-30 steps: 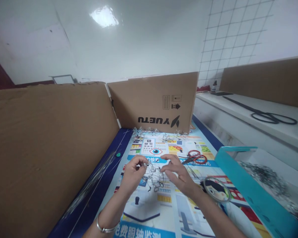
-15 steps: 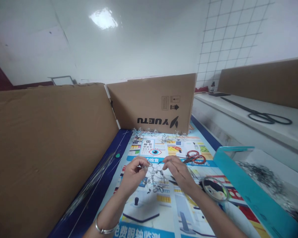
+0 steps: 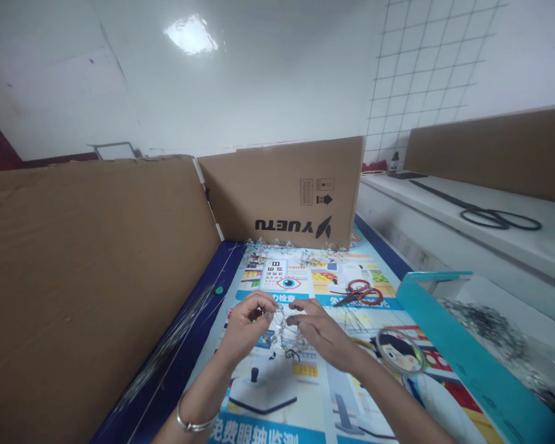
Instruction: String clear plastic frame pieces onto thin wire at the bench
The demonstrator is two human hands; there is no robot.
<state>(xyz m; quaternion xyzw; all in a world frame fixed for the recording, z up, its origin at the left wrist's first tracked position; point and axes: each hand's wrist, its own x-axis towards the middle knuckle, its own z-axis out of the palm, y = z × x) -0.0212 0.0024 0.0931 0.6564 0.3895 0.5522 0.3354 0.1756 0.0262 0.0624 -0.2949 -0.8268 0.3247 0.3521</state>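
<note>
My left hand (image 3: 250, 320), with a silver bangle at the wrist, pinches the top of a beaded wire strand (image 3: 282, 333). Clear beads and dark wire ends dangle from it above the printed mat. Just right of the strand is my right hand (image 3: 321, 330), its thumb and fingers apart; whether a fingertip touches a bead is too small to make out. Beyond that hand lie red-handled scissors (image 3: 363, 293) and a few thin loose wires (image 3: 354, 317).
A turquoise box (image 3: 467, 345) of tangled dark wire pieces stands at right. Near it lies a round clear dish (image 3: 400, 350). Cardboard panels (image 3: 282, 185) wall the left and back; beaded pieces (image 3: 300, 253) line the back. Wire lengths (image 3: 176, 339) lie left. Large black scissors (image 3: 485, 209) rest on the ledge.
My right hand has shifted left, closer to the strand, its fingers spreading apart. My left hand keeps its pinch almost in place, and the strand hangs narrower.
</note>
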